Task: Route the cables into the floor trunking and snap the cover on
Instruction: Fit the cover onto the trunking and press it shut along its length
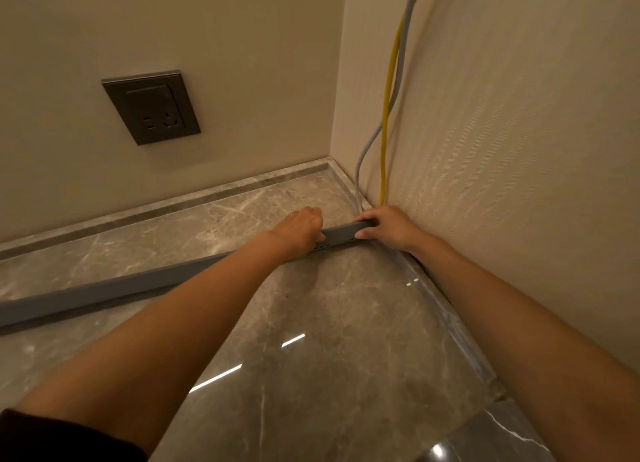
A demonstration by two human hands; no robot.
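A long grey trunking [114, 288] lies across the marble floor from the left edge toward the right wall. Its end with small holes [337, 238] sits between my hands. My left hand [299, 231] curls over the top of the trunking near that end. My right hand [388, 228] grips the very tip beside the wall, thumb on the front face. A yellow cable [393, 81] and a grey cable [367, 150] hang down the right wall to the floor behind my right hand. Where the cables end is hidden.
A dark wall socket [151, 110] sits on the back wall at the left. A stone skirting [166, 205] runs along both walls and meets in the corner. The glossy floor [329, 340] shows light reflections.
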